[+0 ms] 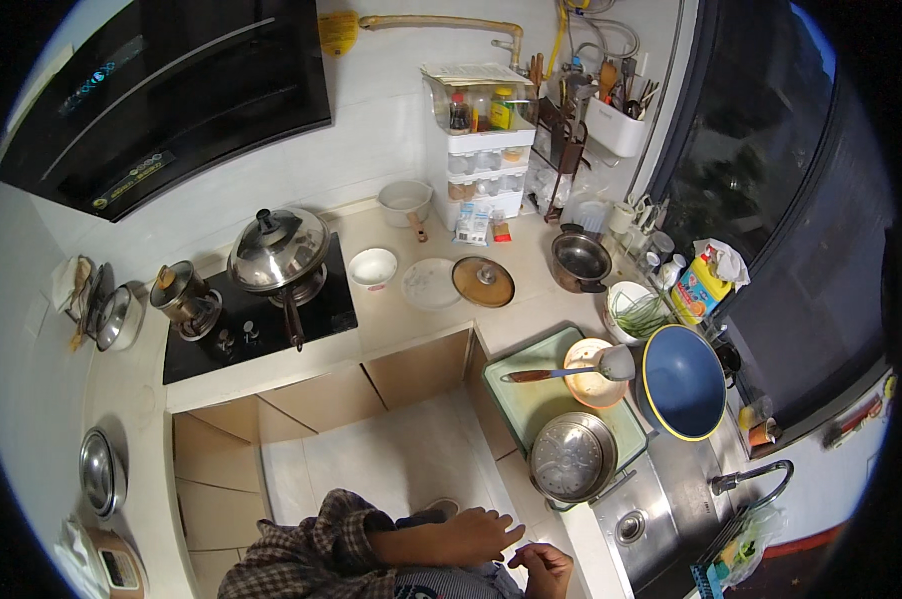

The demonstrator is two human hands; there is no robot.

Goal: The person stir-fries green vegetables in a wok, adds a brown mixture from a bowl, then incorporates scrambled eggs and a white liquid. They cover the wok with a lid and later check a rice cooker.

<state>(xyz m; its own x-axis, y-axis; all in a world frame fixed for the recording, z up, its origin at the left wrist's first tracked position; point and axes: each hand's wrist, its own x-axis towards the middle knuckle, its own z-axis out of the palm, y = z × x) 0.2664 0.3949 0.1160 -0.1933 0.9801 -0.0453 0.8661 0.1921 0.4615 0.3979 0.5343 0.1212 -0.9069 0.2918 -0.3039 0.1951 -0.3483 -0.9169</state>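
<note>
My left hand [482,533] is held in front of my body at the bottom, palm down, fingers apart and slightly bent, with nothing in it. Just right of it, beside the sink counter, is my right hand [543,567]; its fingers are curled, and whether they hold anything cannot be told. The nearest thing on the counter is a steel steamer pot [573,458] on a green cutting board [529,397]. A spatula [555,373] lies across an orange-rimmed bowl [594,395] on the same board.
Steel sink [649,502] and faucet [754,475] at right; blue basin [684,382] above them. A lidded wok [278,251] and a small pot [179,288] stand on the black gas stove [252,359]. A white bowl [373,267] and a glass lid [484,282] lie on the back counter.
</note>
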